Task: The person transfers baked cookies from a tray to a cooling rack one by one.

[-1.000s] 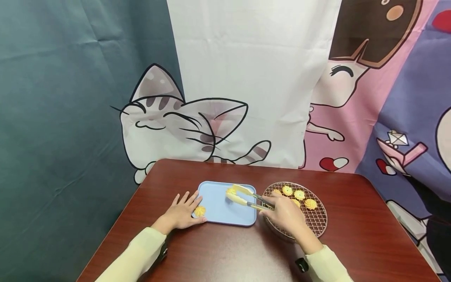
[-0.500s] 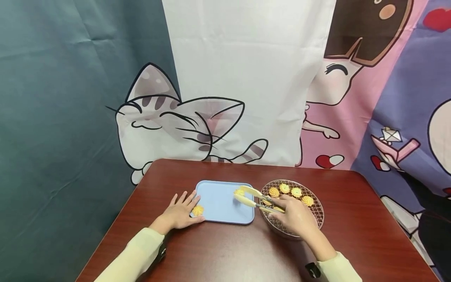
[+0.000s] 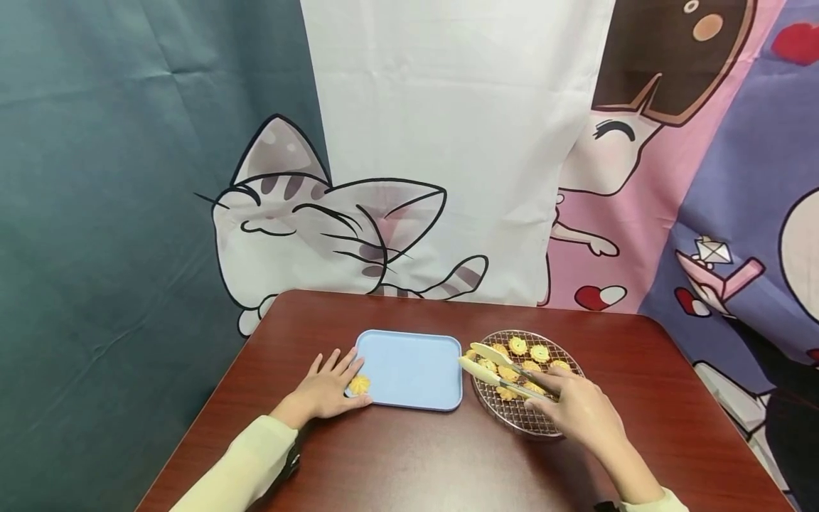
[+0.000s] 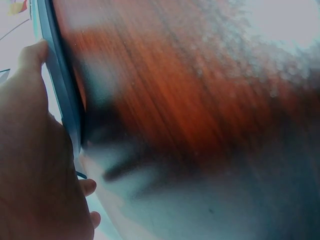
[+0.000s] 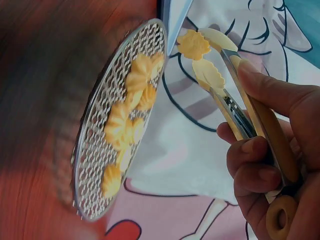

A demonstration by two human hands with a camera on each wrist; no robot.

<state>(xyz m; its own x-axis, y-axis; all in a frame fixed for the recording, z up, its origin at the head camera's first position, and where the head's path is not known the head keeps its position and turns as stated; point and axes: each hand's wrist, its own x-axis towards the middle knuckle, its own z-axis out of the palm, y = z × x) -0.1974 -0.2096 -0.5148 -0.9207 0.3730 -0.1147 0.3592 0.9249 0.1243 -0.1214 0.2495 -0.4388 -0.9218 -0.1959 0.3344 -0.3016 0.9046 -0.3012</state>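
My left hand [image 3: 323, 390] lies with fingers spread at the left end of a light blue tray [image 3: 416, 370]; in the left wrist view its thumb touches the tray's rim [image 4: 65, 75]. A yellow swirled cookie [image 3: 360, 385] rests in the tray beside that hand. My right hand [image 3: 585, 412] grips a pair of tongs [image 3: 481, 372] with pale tips and metal arms. Between the tips, another cookie [image 5: 193, 45] is pinched, held above the left edge of a round wire rack [image 3: 537, 425]. Several more cookies [image 5: 119, 122] sit on the rack.
A dark red-brown wooden table [image 3: 397, 462] bears the tray and, to its right, the rack. Behind the table hangs a printed curtain [image 3: 448, 128] with a cartoon cat.
My right hand has moved right with the tongs, carrying the pinched cookie from above the tray to above the rack's left edge. The left hand has stayed at the tray.
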